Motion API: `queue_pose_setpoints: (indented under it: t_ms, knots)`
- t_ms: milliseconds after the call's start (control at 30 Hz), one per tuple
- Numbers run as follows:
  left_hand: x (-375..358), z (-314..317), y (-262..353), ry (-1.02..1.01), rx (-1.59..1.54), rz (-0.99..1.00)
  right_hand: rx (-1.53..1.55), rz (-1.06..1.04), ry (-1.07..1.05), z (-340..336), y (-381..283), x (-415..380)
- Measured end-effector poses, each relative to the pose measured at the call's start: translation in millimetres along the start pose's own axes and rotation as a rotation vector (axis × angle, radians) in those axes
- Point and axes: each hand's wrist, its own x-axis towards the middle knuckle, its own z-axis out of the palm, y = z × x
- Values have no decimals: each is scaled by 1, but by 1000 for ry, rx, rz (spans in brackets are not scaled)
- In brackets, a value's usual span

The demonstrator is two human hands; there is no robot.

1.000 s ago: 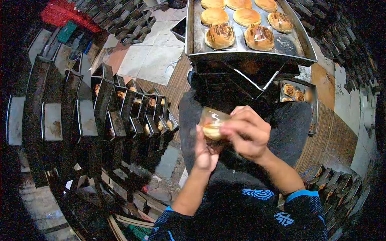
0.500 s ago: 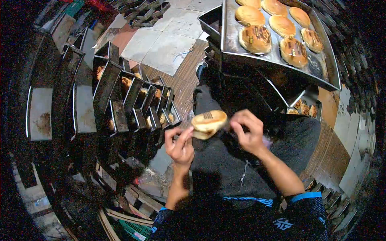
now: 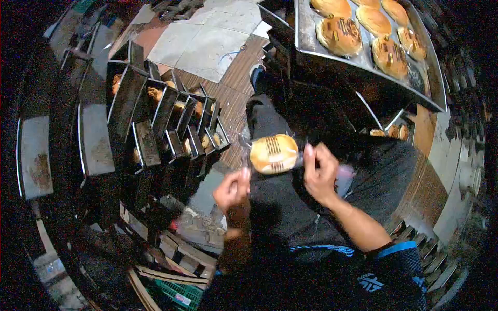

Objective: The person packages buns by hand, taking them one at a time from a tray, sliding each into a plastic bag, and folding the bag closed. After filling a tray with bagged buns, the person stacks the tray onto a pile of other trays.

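A round golden bun in a clear printed plastic wrapper hangs between my two hands, above my lap. My left hand pinches the wrapper's left end between thumb and finger. My right hand pinches the wrapper's other end, its fingers curled closed. Dark print shows on the film over the bun's top and front. Beyond my hands, a metal baking tray holds several buns; those at its near side, such as one wrapped bun, carry the same dark print, and the farther ones look plain.
Stacked dark trays with buns inside rise on the left, close to my left hand. More buns lie in a lower tray under the big one. A green plastic basket and wooden slats are at the lower left.
My right hand has come to the wrapper's right end and pinches it. The bun has turned so its printed top faces me more. The whole view has shifted slightly.
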Motion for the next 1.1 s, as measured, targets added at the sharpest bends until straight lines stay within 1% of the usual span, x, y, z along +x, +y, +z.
queue_pose_setpoints:
  t_ms: [33, 67, 100, 133, 167, 200, 233, 267, 300, 367, 433, 467, 500, 567, 600, 633, 667, 700, 733, 767, 800, 833, 867, 900, 933, 967, 1000, 1033, 1067, 1100]
  knots:
    - [-17, 2, -29, 105, 92, 278, -7, 143, -92, -4, 13, -26]
    - [-34, 12, -49, 201, 178, 560, -49, 242, -177, -8, 23, -48]
    - [-49, 19, -39, 204, 216, 642, -90, 340, -259, -13, 32, -64]
    - [-57, 17, -40, 247, 460, 673, 5, 334, -345, -18, 40, -69]
    - [-63, 15, -40, 295, 703, 703, -75, 389, -519, -36, 26, -54]
    - [-66, 14, -38, 286, 705, 706, -147, 254, -391, -46, 20, -44]
    - [-70, 13, -32, 323, 412, 530, -213, 110, -269, -53, 11, -34]
    - [-74, 11, -24, 357, 119, 358, -199, 235, -280, -63, -13, -18]
    - [-69, 13, -5, 368, 118, 376, -188, 216, -279, -59, -25, -7]
    - [-45, 25, 43, 290, 191, 201, 46, -425, -374, -45, -48, 9]
    - [-13, 24, 39, 237, 114, 161, -231, -546, -479, -20, -47, 11]
    - [-3, 27, 46, 200, 136, 176, -179, -397, -638, -17, -46, 17]
    - [3, 31, 58, 194, 269, 282, -38, -301, -630, -20, -41, 22]
    - [26, 27, 49, 250, 241, 592, 71, -133, -646, -50, -46, 44]
    - [23, 33, 57, 215, 136, 495, 139, 16, -603, -72, -52, 54]
    - [19, 38, 64, 185, 37, 386, 99, -125, -435, -93, -47, 62]
    - [22, 43, 59, 151, 69, 414, 306, 35, -380, -123, -54, 72]
    - [33, 62, 48, 179, 108, 543, 292, 15, -227, -151, -52, 83]
    - [32, 80, 47, 72, 138, 482, 354, 117, -77, -180, -65, 94]
    - [27, 98, 46, -34, 175, 424, 243, 13, 77, -209, -34, 112]
    - [22, 120, 44, -126, 226, 334, 149, 113, 159, -233, -48, 127]
    - [17, 139, 40, -219, 282, 244, -170, -92, 327, -250, -29, 147]
    - [16, 155, 27, -243, 491, 470, -283, 54, 440, -264, -21, 158]
    - [21, 166, 8, -262, 698, 699, -288, 55, 446, -270, -22, 153]
    - [27, 168, -19, -373, 719, 644, -590, 27, 506, -275, -24, 147]
    - [27, 170, -27, -475, 736, 588, -892, -8, 558, -276, -26, 141]
    - [28, 167, -35, -592, 682, 507, -719, -116, 567, -263, -26, 124]
    - [28, 167, -33, -581, 683, 504, -697, -283, 479, -245, -20, 102]
    - [28, 165, -30, -629, 662, 566, -584, -321, 297, -221, -13, 76]
    - [26, 164, -27, -677, 644, 628, -370, -313, -35, -202, -1, 54]
